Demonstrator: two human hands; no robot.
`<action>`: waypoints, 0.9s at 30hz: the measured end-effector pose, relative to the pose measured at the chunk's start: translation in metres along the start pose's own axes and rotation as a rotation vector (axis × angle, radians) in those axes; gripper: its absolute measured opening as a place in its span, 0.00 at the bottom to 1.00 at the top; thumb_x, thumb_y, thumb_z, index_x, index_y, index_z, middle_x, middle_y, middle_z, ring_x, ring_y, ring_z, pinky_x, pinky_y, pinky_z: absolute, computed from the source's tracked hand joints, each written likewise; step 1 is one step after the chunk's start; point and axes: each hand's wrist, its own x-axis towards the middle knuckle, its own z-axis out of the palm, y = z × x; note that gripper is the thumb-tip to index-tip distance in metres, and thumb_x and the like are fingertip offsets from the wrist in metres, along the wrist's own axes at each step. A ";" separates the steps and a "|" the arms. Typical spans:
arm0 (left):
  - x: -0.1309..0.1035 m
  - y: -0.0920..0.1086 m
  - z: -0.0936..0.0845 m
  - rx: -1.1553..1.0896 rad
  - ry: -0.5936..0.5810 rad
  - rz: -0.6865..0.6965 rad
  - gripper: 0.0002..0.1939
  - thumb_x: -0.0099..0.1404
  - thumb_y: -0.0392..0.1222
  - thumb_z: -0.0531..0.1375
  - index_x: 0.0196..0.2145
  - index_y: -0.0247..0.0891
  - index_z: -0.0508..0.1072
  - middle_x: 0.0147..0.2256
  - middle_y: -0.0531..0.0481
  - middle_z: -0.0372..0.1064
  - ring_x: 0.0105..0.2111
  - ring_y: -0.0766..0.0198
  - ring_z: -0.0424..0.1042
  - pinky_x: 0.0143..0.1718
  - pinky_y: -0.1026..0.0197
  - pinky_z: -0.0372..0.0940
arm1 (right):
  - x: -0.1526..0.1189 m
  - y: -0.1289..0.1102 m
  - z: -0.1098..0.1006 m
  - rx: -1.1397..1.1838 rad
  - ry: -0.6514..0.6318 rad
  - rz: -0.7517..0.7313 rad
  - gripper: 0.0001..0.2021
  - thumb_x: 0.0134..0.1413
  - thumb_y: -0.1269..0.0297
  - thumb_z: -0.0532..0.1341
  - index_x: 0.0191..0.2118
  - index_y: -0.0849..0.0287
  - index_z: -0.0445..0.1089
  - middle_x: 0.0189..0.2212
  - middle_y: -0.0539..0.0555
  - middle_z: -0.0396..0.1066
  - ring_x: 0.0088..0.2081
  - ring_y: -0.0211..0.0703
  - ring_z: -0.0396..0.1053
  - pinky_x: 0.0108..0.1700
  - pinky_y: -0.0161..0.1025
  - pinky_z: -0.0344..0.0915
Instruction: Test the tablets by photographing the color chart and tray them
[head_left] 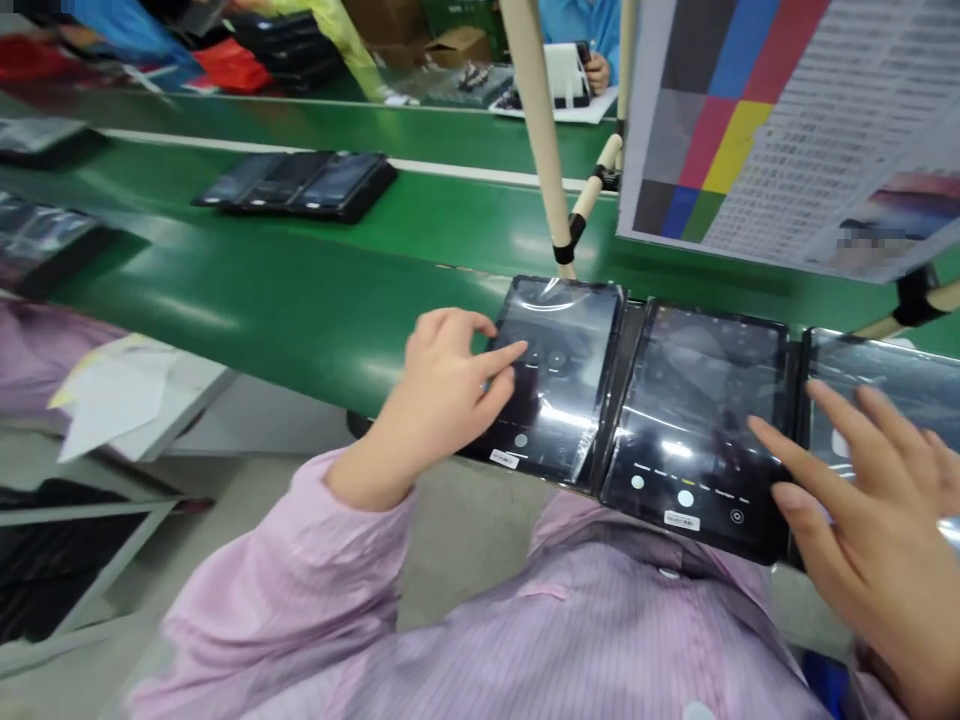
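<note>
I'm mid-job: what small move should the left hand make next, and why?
Probably a light tap by the left hand on the left tablet: its index finger is extended over the tablet, close to two small icons. Whether it already touches, I can't tell.

The picture's right edge cut off the rightmost tablet [915, 375], which the blurred right hand [870, 510] partly hid. The left hand [450, 385] covered some of another tablet [566, 320]. Lettering on the color chart [720, 140] was illegibly small.
</note>
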 end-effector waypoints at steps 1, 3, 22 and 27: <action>-0.002 0.001 -0.004 -0.011 0.037 -0.001 0.18 0.73 0.40 0.54 0.50 0.42 0.84 0.48 0.37 0.69 0.53 0.44 0.66 0.56 0.35 0.64 | 0.002 -0.005 0.003 0.005 -0.010 0.002 0.19 0.72 0.59 0.53 0.60 0.49 0.75 0.74 0.55 0.53 0.73 0.74 0.49 0.70 0.76 0.49; -0.008 0.007 -0.011 -0.051 0.075 0.014 0.18 0.73 0.40 0.55 0.50 0.42 0.83 0.48 0.37 0.69 0.52 0.45 0.68 0.56 0.36 0.64 | 0.006 -0.011 0.008 -0.005 -0.018 0.000 0.19 0.73 0.58 0.52 0.54 0.52 0.79 0.73 0.55 0.55 0.73 0.75 0.51 0.69 0.78 0.48; -0.008 0.003 0.015 -0.053 0.087 0.162 0.20 0.75 0.43 0.55 0.58 0.35 0.78 0.55 0.27 0.68 0.59 0.31 0.68 0.56 0.28 0.66 | -0.053 0.060 -0.013 -0.185 0.347 0.375 0.21 0.73 0.55 0.51 0.47 0.56 0.82 0.66 0.58 0.67 0.69 0.66 0.61 0.68 0.71 0.53; 0.004 -0.001 0.023 -0.193 0.069 0.311 0.34 0.75 0.38 0.56 0.71 0.70 0.57 0.55 0.37 0.68 0.57 0.31 0.69 0.52 0.23 0.64 | -0.080 0.073 -0.017 -0.206 0.278 0.461 0.23 0.74 0.55 0.50 0.44 0.55 0.83 0.66 0.59 0.67 0.69 0.68 0.60 0.66 0.74 0.55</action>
